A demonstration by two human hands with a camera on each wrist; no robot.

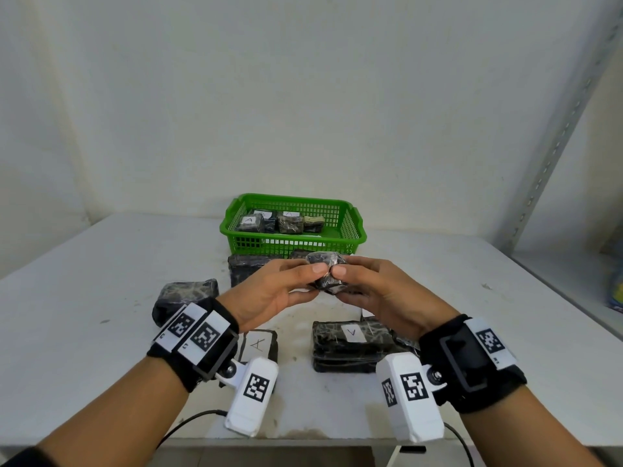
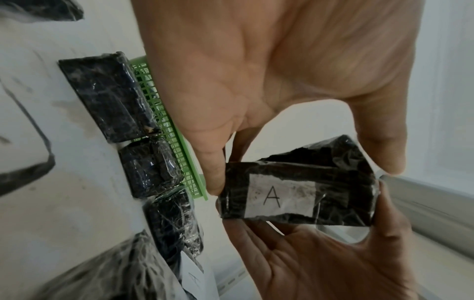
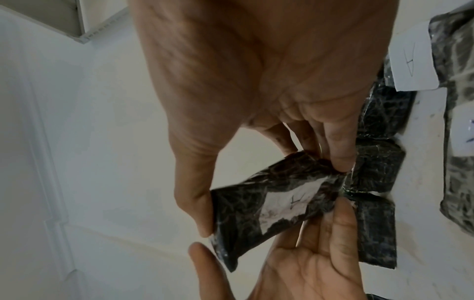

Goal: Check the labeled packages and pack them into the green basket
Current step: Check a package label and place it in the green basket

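L hand [image 1: 269,291] & R hand [image 1: 377,291] are together above the table [image 1: 101,281], both pinching one small black wrapped package [image 1: 328,271] w/ thumbs on top, fingers curled underneath. Left wrist view shows its white label [image 2: 280,198] marked "A" facing the palms. Pkg is held in the air just in front of the green basket [image 1: 354,230], not touching it.

Basket sits at table centre-back; inside are several wrapped pkgs, two w/ "A" labels visible, plus a smaller pale bundle [image 1: 314,223] at the right.

Loose on the table: a dark pkg [image 1: 242,267] just in front of the basket, partly hidden by L hand; another [image 1: 183,294] to the left near L wrist; an "A"-labelled pkg [image 1: 259,345] under L wrist; a larger "A"-labelled pkg [image 1: 347,345] by R wrist. Both wrists wear black straps w/ white marker tags & cameras.
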